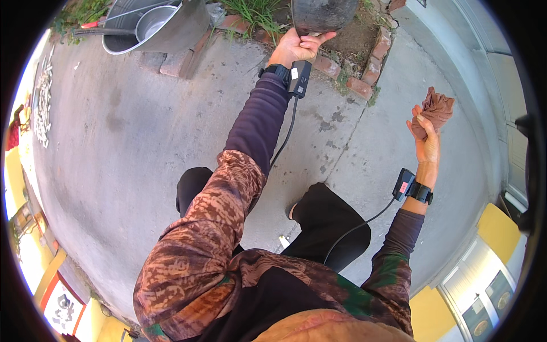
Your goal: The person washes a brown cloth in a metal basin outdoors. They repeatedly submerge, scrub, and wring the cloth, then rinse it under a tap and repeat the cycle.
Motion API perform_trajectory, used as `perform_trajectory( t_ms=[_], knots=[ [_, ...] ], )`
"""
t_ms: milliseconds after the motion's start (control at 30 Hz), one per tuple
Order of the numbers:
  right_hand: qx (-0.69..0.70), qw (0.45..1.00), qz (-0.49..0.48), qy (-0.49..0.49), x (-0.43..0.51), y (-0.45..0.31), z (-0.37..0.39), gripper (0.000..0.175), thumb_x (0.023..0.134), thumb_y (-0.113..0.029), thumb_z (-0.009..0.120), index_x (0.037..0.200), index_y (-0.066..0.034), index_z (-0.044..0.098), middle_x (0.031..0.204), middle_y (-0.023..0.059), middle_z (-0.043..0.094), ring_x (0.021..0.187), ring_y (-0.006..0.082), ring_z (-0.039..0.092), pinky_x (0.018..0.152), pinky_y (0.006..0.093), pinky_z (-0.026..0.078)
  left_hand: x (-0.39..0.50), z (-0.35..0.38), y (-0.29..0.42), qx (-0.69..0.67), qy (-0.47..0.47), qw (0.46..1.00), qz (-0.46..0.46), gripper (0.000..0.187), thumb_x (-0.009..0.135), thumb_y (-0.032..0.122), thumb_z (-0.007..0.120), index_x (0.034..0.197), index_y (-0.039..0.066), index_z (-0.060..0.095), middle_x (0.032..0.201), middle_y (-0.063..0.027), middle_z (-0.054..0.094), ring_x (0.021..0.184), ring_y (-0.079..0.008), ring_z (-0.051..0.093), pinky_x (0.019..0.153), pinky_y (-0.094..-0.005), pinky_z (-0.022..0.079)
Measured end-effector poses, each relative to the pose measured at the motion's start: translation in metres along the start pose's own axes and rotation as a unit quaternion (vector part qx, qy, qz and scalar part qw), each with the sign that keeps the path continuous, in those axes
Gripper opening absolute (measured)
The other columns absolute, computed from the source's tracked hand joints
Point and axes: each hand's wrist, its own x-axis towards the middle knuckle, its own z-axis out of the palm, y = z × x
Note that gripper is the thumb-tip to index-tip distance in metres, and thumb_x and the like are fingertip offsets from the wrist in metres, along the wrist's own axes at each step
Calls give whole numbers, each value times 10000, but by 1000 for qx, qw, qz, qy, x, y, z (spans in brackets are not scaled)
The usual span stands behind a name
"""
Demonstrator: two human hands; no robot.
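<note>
My left hand [297, 46] is stretched far forward over the edge of a planting bed. Its fingers are curled at the near side of a dark, blackened vessel [324, 15], cut off by the top of the picture. One finger points out to the right along the vessel's lower edge. Out to the right, my right hand [427, 132] grips a crumpled reddish-brown cloth [438, 107] above the concrete. The cloth bunches up past the fingers. Each wrist wears a strapped black device with a cable.
A large metal bucket [188, 30] at upper left holds a metal ladle [156, 23] and a red-handled tool [90, 25]. Bricks [371, 70] edge the bed, where grass [256, 15] grows. Small whitish pieces [42, 104] lie at far left. A pale wall [466, 64] runs along the right.
</note>
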Motion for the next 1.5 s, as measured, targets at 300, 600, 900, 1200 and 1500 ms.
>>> perform_trajectory(
  t_ms=[300,600,900,1200,1500],
  knots=[
    [11,991,121,55,-50,-42,-12,544,815,-178,743,1297,-51,525,1215,65,614,1147,174,554,959,383,447,-46,59,-43,-38,53,998,-13,472,1000,244,426,1378,-37,407,1274,-291,541,462,-48,397,335,-166,304],
    [-36,985,145,86,-126,-213,-48,428,793,-245,778,1151,-98,596,1016,-22,610,935,99,566,805,303,446,-83,183,-148,-93,103,988,-63,438,1014,247,387,1330,-55,421,1223,-292,552,473,-38,378,345,-148,296],
    [-54,988,106,97,-132,-374,-25,569,897,-570,613,1197,-89,562,1005,-8,595,854,88,530,615,254,379,-157,253,-166,254,324,909,64,339,899,137,520,1178,-53,556,854,-243,662,475,-106,484,387,-228,392],
    [-280,943,132,-126,-104,-414,175,750,958,-632,428,1444,-61,413,1372,139,507,1225,218,504,903,341,452,-267,322,-109,544,398,721,161,402,760,60,628,1154,-17,602,817,-131,678,615,-197,648,516,-330,517],
    [-741,671,12,22,-22,-454,223,638,928,-503,553,1458,-178,409,1498,151,392,1422,305,292,1070,587,286,-429,369,1,574,417,660,245,484,762,67,563,1239,-14,557,1054,-227,681,975,-321,675,870,-387,502]
  ],
)
